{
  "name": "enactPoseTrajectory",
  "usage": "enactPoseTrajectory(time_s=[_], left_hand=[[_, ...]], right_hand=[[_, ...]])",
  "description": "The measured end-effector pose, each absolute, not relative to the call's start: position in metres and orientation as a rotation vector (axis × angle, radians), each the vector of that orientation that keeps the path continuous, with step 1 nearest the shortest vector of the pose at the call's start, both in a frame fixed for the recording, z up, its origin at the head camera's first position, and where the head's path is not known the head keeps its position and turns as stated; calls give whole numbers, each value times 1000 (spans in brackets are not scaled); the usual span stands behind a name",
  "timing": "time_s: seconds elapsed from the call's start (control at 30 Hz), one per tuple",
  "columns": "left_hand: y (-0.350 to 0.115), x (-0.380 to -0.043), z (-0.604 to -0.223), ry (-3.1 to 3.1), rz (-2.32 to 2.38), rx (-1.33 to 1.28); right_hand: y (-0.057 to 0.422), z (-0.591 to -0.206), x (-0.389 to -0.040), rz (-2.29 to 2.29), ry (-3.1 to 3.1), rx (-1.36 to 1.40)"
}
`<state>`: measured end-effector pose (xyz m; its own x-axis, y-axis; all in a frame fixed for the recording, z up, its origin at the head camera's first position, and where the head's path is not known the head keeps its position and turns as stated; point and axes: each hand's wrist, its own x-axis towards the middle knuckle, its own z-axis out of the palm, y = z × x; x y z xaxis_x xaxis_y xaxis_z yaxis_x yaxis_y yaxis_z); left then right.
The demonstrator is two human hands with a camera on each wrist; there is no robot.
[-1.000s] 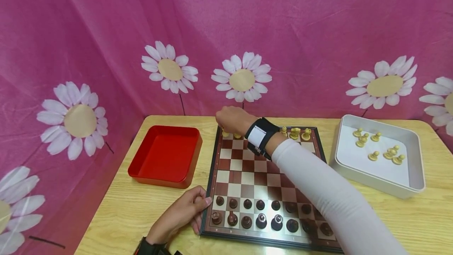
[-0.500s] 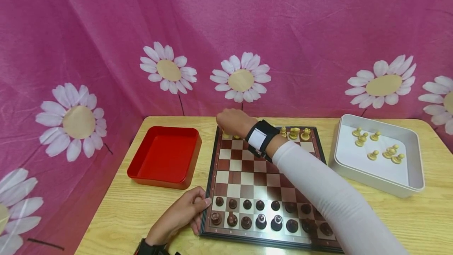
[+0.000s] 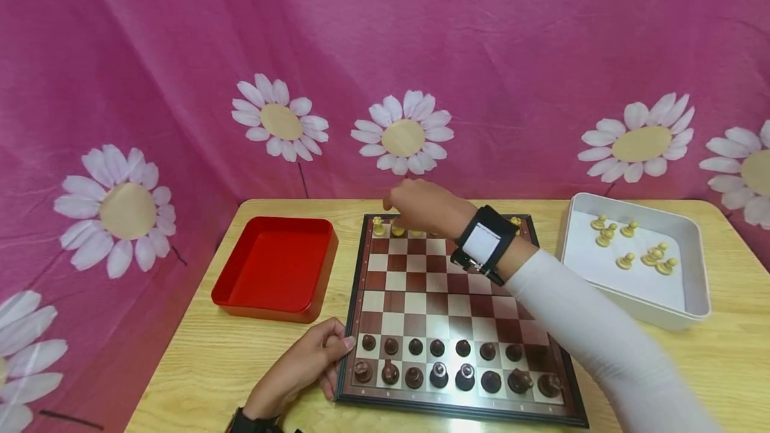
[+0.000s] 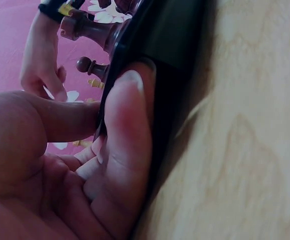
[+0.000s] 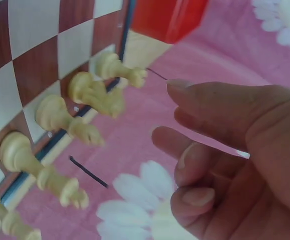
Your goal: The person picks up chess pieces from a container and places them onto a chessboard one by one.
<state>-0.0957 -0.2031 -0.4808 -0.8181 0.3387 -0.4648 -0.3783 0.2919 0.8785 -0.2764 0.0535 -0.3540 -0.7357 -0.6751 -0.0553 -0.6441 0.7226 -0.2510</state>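
Note:
My left hand [image 3: 313,356] holds the near left corner of the chessboard [image 3: 394,303]. In the left wrist view its thumb [image 4: 69,120] presses the board's edge from one side and a finger [image 4: 127,125] from the other. My right hand [image 3: 430,206] is over the far row of cream chess pieces, fingers loosely bent and holding nothing. In the right wrist view a cream rook [image 5: 119,69], knight [image 5: 92,95] and bishop [image 5: 67,120] stand along the edge, apart from the fingers. Brown pieces [image 3: 439,374] fill the two near rows. My right arm hides part of the far row.
Left of the board sits a red box [image 3: 321,286] with nothing visible inside. A white box [image 3: 700,286] with several cream pawns [image 3: 625,260] stands to the right. Pink flowered cloth [image 3: 517,85] hangs behind the wooden table [image 3: 180,366].
My right hand has moved a little to the right, away from the far left corner, uncovering the cream corner rook. The left hand keeps its hold on the board.

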Motion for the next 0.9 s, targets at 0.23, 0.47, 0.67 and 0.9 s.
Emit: enactPoseTrajectory(time_s=[0.23,0.47,0.67,0.9], left_hand=[[-201,-96,-482,1978,1576,-37],[-199,-97,-480,1986,1552,-45],[-197,-95,-479,1977,1564,-52],[-196,-96,-480,1985,1553,-59]], right_hand=[[92,-346,-256,-440,2821,-1071],[138,-355,-233,-557,2882,-961],[179,-354,-219,-559,2951,-843],[242,-349,-211,-530,3060,-770]])
